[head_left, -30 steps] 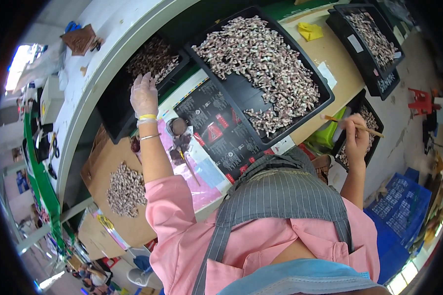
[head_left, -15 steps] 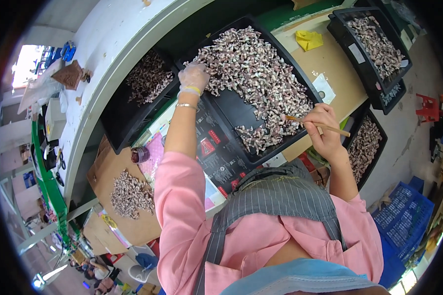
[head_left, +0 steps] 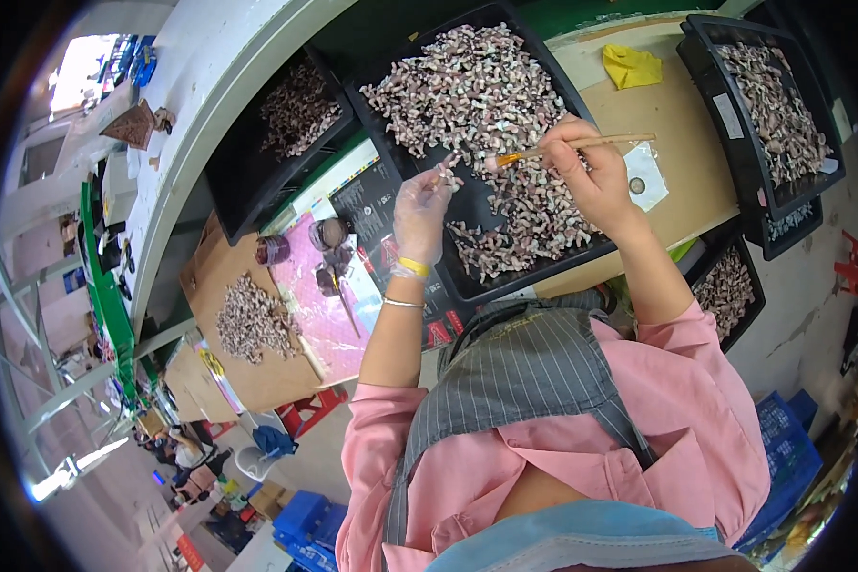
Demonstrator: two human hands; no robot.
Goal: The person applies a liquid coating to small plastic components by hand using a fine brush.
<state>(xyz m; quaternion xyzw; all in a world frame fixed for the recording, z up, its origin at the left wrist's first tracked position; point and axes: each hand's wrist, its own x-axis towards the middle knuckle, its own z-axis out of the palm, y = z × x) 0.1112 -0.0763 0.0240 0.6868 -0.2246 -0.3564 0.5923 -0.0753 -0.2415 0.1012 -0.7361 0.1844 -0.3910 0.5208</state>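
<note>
My left hand (head_left: 421, 214), in a thin clear glove, pinches a small pinkish-white and dark figurine-like piece (head_left: 451, 173) at its fingertips. Bare, my right hand (head_left: 589, 183) grips a paintbrush (head_left: 620, 139) by its wooden handle. The brush's pale bristles point left, close to the pinched piece; whether they touch it I cannot tell. Both hands are over a large black tray (head_left: 471, 208), whose dark bottom shows near its left side. Many similar small pieces (head_left: 477, 81) lie heaped across the far and right parts of that tray.
Left of the tray are another black tray (head_left: 234, 195) of pieces, two jars, one a dark jar (head_left: 273, 250), a pink sheet (head_left: 326, 319) and a loose pile (head_left: 255, 319) on brown board. A yellow cloth (head_left: 631, 67) and stacked black trays (head_left: 734, 124) are at the right.
My left hand has come back from the heap, now with a small piece in its fingertips. My right hand has brought the brush left and farther out, toward that piece. The whole view has shifted.
</note>
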